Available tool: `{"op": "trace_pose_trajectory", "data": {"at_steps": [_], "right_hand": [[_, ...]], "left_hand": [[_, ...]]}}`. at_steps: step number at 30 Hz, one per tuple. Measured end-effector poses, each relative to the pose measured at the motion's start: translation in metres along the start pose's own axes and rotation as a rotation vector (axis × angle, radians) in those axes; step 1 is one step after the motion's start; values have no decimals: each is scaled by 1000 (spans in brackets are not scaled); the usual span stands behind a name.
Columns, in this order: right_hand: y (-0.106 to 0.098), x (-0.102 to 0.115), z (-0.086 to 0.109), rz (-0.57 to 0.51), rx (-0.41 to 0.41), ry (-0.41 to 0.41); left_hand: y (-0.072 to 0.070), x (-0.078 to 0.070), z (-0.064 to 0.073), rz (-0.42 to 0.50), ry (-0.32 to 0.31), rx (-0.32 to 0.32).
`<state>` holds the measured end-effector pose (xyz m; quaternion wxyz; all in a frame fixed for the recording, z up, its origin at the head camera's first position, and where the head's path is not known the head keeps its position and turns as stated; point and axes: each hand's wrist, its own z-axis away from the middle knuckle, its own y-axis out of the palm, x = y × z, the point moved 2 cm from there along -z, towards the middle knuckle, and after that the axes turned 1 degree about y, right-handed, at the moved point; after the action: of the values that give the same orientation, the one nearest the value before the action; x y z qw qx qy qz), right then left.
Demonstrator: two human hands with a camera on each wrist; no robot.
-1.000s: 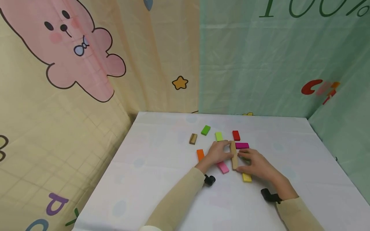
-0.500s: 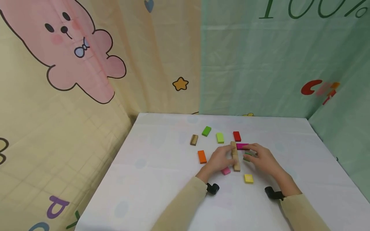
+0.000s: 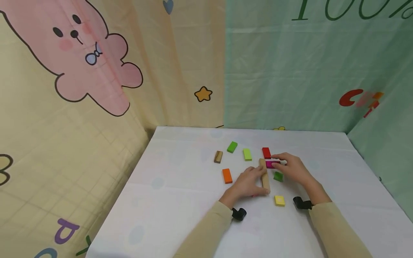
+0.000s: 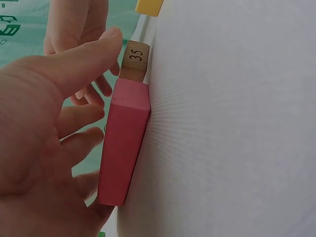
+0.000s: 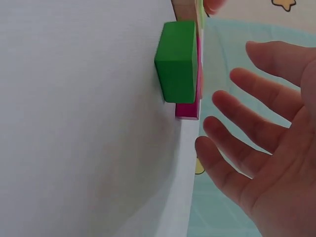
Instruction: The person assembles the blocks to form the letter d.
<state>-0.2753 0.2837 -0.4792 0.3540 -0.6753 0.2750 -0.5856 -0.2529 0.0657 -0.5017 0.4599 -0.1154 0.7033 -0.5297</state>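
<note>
A row of plain wooden blocks (image 3: 265, 182) lies end to end on the white table. My left hand (image 3: 248, 183) rests at its left side, fingertips on the row and thumb by its near end. In the left wrist view, that thumb is beside a block marked 35 (image 4: 135, 57), and a pink block (image 4: 124, 143) stands in front of the fingers. My right hand (image 3: 295, 170) hovers with spread fingers over the magenta block (image 3: 270, 164), close to the red block (image 3: 266, 153). A dark green block (image 3: 278, 176) lies just below it; the right wrist view shows nothing held.
Left of the row lie an orange block (image 3: 227, 176), a brown block (image 3: 218, 156), a green block (image 3: 232, 147) and a lime block (image 3: 247, 154). A yellow block (image 3: 279, 200) lies nearer me. Printed curtains (image 3: 180, 64) stand behind the table (image 3: 155, 215).
My right hand has moved away from the wooden row's near end toward the magenta and red blocks. My left hand has slid toward the row's near end, covering most of the pink block.
</note>
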Motion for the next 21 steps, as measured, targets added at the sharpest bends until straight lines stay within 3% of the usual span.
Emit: {"op": "trace_pose_trajectory", "data": {"at_steps": [11, 21], "right_hand": [[4, -6, -20, 17, 84, 40], [8, -7, -28, 90, 109, 12]], "left_hand": [[1, -1, 1, -83, -4, 24], [1, -4, 2, -106, -6, 16]]}}
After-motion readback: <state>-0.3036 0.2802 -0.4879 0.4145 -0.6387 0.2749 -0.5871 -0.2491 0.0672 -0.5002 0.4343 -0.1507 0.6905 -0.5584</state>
